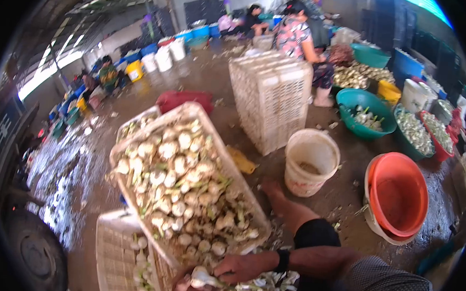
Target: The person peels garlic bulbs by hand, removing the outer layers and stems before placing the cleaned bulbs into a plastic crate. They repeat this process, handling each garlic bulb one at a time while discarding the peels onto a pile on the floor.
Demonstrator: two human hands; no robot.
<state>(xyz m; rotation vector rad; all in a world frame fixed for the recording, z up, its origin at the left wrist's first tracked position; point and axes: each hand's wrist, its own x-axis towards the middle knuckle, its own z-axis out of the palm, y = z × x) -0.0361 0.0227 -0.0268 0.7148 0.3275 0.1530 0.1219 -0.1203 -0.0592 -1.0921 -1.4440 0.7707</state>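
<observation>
Apparent step: two-handed work on a single garlic bulb [201, 276], located beside the crate's [234, 169] near end. Left hand [187, 289] fingers grasp it; right hand [241, 267] fingers curl alongside, grip indeterminable. Next move likely requires steady bulb support.

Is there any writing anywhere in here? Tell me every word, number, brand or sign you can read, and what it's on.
"车": one large pale character, tilted, on the dark panel at the far left; any marks beside it are unclear.
Unreadable: reddish print low on the white bucket, too blurred.
I can make out no other words, numbers or brands.
</observation>
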